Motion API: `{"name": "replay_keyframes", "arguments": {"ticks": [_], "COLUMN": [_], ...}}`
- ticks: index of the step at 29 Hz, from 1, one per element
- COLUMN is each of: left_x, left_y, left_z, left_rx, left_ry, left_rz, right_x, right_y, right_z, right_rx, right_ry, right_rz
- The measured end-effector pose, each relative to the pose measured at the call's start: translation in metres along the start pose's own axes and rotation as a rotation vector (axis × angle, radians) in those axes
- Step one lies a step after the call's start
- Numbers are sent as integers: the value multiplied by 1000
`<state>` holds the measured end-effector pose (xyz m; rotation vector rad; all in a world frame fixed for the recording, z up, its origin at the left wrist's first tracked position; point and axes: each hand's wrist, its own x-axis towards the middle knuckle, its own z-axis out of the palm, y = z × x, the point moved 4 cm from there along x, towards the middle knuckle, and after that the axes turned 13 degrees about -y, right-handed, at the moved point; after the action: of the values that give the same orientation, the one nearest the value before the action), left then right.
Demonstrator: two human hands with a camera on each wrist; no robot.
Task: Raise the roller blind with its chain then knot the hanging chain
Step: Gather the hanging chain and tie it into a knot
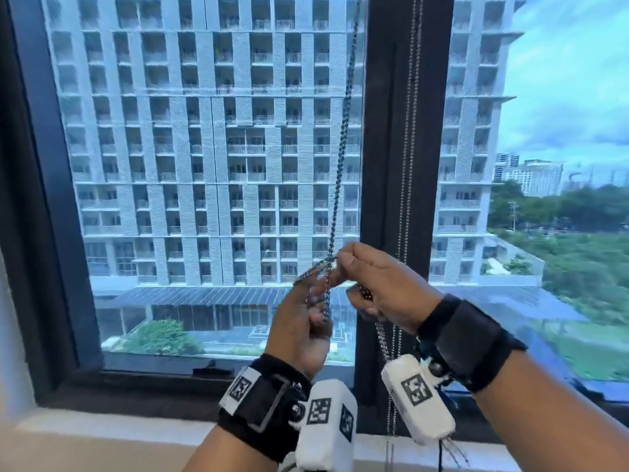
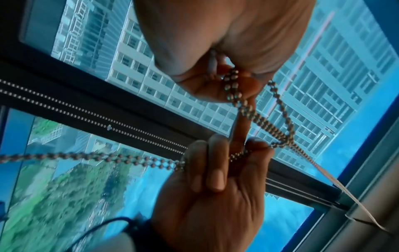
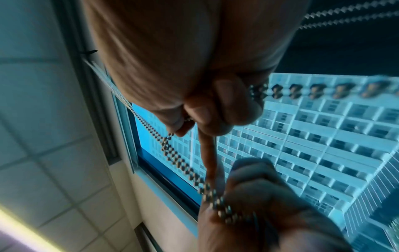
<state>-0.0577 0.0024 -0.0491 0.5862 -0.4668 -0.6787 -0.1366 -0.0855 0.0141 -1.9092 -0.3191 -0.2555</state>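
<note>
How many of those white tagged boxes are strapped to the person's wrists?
2. One white box with black square markers hangs under the left wrist, the other under the right wrist. More may be hidden.

Both hands up in front of the window, left hand just left of and a bit below right hand, fingers touching. Chain running down from the top, looped over left fingers, pinched by both. Second chain hanging behind, against the mullion. Sill below.
</note>
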Motion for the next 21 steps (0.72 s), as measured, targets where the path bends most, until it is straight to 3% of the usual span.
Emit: {"name": "replay_keyframes", "arguments": {"ticks": [3,5,7,9,11,15,19,21], "left_x": [14,21,23,15,10,3,19,26], "left_y": [-7,-6,-1,8,14,10,15,15], "left_z": [-10,-20,-25,-17,-7,1,4,3], "left_rx": [53,386,948,1531,1901,2103,1975,1893], "left_ry": [-22,11,4,-4,-40,-353,-651,-758], "left_rz": [-155,-100,127,507,893,1453,1522,1390], "right_x": [8,13,16,19,21,19,19,13], "right_y": [12,17,24,31,36,34,27,31], "right_z": [2,0,-1,-3,-10,-20,-33,-42], "right_rx": [75,86,76,51,36,-83,-240,-289], "right_ry": [50,96,153,199,244,270,257,278], "right_rz": [16,11,7,2,3,3,0,8]}}
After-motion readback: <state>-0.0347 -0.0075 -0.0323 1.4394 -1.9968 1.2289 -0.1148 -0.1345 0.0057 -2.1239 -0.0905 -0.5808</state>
